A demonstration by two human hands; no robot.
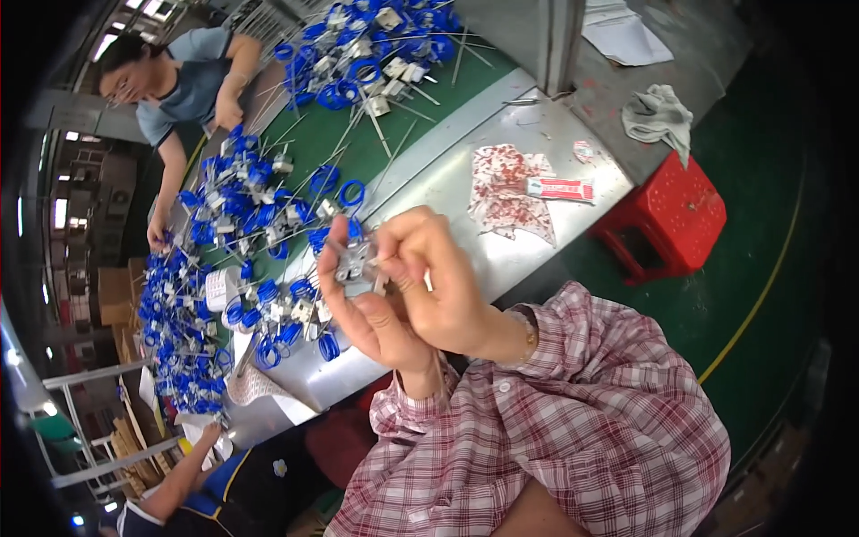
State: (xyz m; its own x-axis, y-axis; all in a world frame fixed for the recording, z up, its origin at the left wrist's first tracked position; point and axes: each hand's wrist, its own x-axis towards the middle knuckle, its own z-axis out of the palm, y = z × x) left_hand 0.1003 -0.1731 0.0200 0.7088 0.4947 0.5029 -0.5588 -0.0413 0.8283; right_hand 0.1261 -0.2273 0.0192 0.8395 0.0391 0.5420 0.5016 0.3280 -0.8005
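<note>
Left hand (362, 309): fingers closed round a small metal part (355, 265), held up over the table (447, 179) edge.
Right hand (438, 282): fingertips pinched together on the part's right side, touching it.
Coils (242, 201): blue, heaped on the table left of the part.
Tip, as I judge it: brace the left hand firmly and work with the right fingertips only.
Stool (676, 215): red, right of the table.

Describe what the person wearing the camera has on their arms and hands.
Both arms wear a long-sleeved checked shirt in red, pink and white, with buttoned cuffs; a pale button shows on the cuff of the left sleeve. The left hand and right hand are bare, with no gloves. A thin gold-coloured bracelet sits at the right wrist.
</note>
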